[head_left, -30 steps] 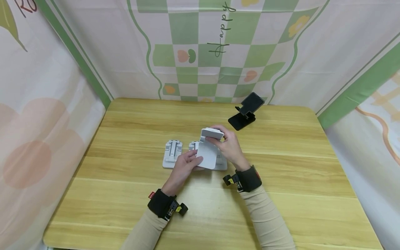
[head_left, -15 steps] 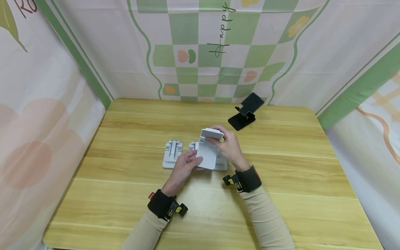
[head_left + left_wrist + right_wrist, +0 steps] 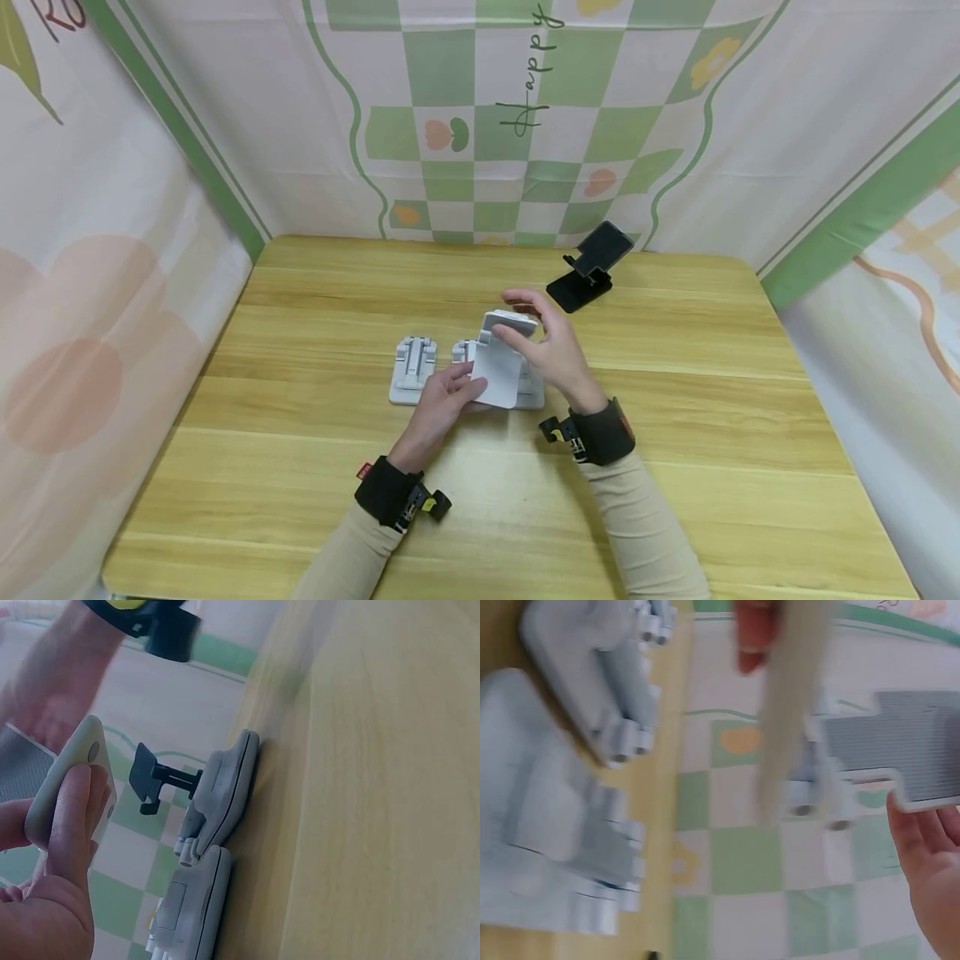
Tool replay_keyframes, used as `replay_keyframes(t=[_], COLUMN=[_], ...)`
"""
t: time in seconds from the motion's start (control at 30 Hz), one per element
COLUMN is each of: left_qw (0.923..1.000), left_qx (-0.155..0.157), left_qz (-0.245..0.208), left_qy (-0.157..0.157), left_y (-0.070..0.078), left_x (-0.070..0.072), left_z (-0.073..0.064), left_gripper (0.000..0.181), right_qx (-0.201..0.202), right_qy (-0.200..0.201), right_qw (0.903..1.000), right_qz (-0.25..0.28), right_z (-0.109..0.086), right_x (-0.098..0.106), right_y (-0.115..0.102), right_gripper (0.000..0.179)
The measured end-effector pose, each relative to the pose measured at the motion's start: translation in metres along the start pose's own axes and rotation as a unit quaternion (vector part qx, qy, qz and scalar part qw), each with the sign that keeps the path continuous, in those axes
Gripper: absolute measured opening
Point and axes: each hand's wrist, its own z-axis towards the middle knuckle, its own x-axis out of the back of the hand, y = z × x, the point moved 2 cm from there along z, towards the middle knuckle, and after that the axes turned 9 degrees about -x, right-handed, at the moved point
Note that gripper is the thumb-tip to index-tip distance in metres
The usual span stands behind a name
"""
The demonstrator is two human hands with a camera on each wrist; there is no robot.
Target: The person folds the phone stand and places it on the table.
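A white phone stand [image 3: 497,379] hangs unfolded above the table, its upper plate tilted off the flat base. My left hand [image 3: 442,402] pinches the base by its lower left edge, thumb on the face turned to me. Small round pads dot the far side of that base [image 3: 81,761] in the left wrist view. My right hand [image 3: 561,354] is at the upper plate, thumb near its front and the other fingers spread loosely behind. In the right wrist view the fingertips of the right hand [image 3: 936,859] lie right at the edge of the grey ribbed plate [image 3: 900,739].
Folded white phone stands [image 3: 413,367] lie in a row on the wooden table [image 3: 315,467], partly hidden behind the held one. An unfolded black phone stand [image 3: 603,248] stands at the back right. Patterned cloth [image 3: 502,75] hangs behind the table.
The right hand has loosened from the upper plate, its fingers lifting up and apart and the wrist shifting slightly right. The left hand and the phone stand have hardly moved.
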Motion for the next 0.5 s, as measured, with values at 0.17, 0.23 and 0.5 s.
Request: replay_keyframes(t=[0.17, 0.23, 0.5], left_qw=[1.0, 1.0, 0.9997], left_qx=[0.0, 0.004, 0.023], left_qz=[0.0, -0.001, 0.005], left_qy=[0.002, 0.004, 0.008], left_y=[-0.0006, -0.0007, -0.0015], left_x=[-0.0002, -0.0002, -0.0001], left_z=[0.0003, 0.0006, 0.0015], left_gripper=[0.057, 0.057, 0.06], right_qx=[0.094, 0.117, 0.163], right_qy=[0.055, 0.063, 0.049], right_qw=[0.9915, 0.9852, 0.9645], right_qz=[-0.071, -0.107, -0.202], right_z=[0.002, 0.0032, 0.0026], right_x=[0.0043, 0.005, 0.0028], right_y=[-0.008, -0.0058, -0.0033], right_gripper=[0.037, 0.034, 0.024])
